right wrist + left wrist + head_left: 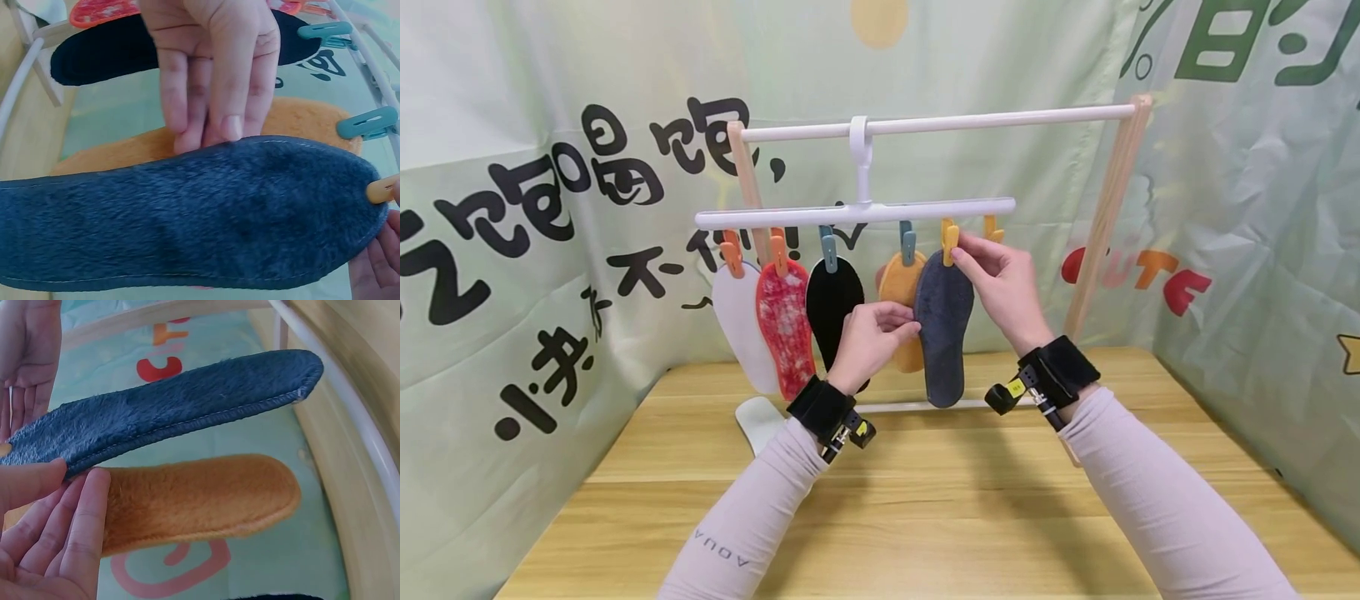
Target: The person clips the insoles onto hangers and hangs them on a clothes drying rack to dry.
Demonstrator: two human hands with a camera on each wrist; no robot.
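Note:
A fuzzy dark blue insole [945, 342] hangs from a yellow clip [949, 237] under a white hanger bar [782, 217]. My right hand [1007, 283] pinches that clip at the insole's top; some fingers lie behind the insole in the right wrist view. With thumb and fingertips, my left hand [871, 337] pinches the insole's near edge [156, 419] partway down. Just behind that hand hangs an orange insole [898, 279] on a blue-green clip [907, 243]. A second yellow clip [992, 227] is at the bar's right end, partly hidden by my right hand.
Left along the bar hang a black insole [833, 292], a red mottled one [786, 333] and a white one [741, 317]. Another pale insole [758, 423] lies on the wooden table [910, 517]. The hanger hooks over a rack's white rail [1000, 122], between wooden posts [1105, 225].

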